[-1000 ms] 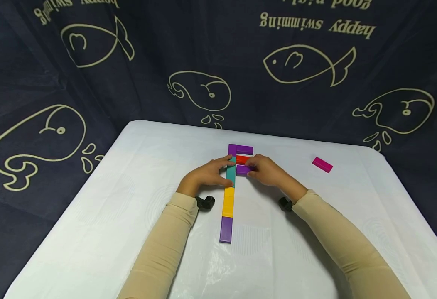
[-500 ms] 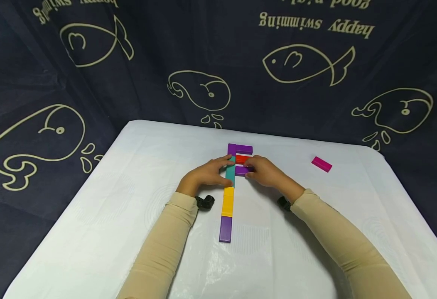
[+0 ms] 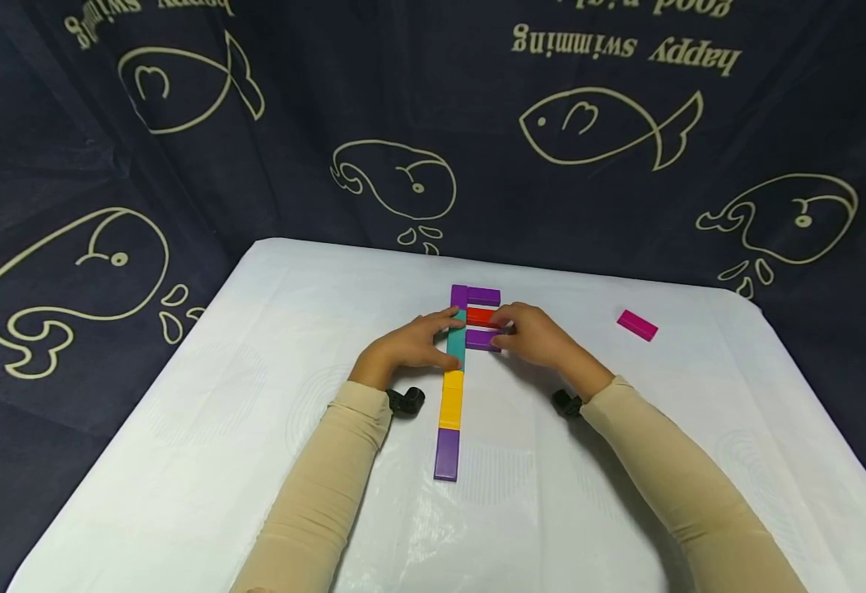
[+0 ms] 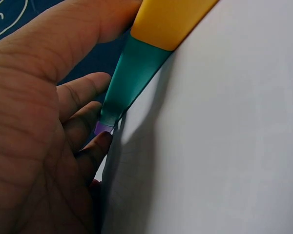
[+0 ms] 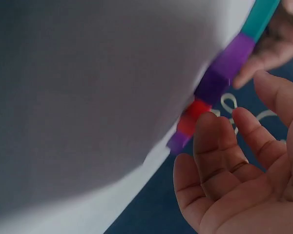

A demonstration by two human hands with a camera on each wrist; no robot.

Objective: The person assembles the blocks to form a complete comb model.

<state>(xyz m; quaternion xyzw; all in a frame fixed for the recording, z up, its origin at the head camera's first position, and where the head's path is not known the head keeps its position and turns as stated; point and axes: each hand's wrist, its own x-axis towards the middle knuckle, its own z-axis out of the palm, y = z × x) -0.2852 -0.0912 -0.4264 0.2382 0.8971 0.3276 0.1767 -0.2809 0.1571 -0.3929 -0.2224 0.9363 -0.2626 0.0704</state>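
Note:
My left hand (image 3: 416,342) rests along a straight row of blocks, its fingertips and thumb touching the teal part (image 3: 456,339). In the left wrist view the thumb lies by the joint between the yellow block (image 4: 168,22) and the teal block (image 4: 134,73). Three blocks stick out sideways from the row's far part: a purple block (image 3: 484,296), a red block (image 3: 481,316) and a nearer purple block (image 3: 481,338). My right hand (image 3: 535,336) is at the outer ends of the red and nearer purple blocks, fingers loosely bent. The right wrist view shows nothing held in it.
The row continues toward me with yellow blocks (image 3: 451,400) and a purple block (image 3: 446,455); another purple block (image 3: 459,296) heads its far end. A magenta block (image 3: 637,325) lies apart at the right on the white table (image 3: 588,494). A dark printed cloth (image 3: 292,189) hangs behind.
The nearer purple block shifted slightly left against the row. My right hand then drew back a little to the right, its fingers loosening from the block. The left hand stayed in place.

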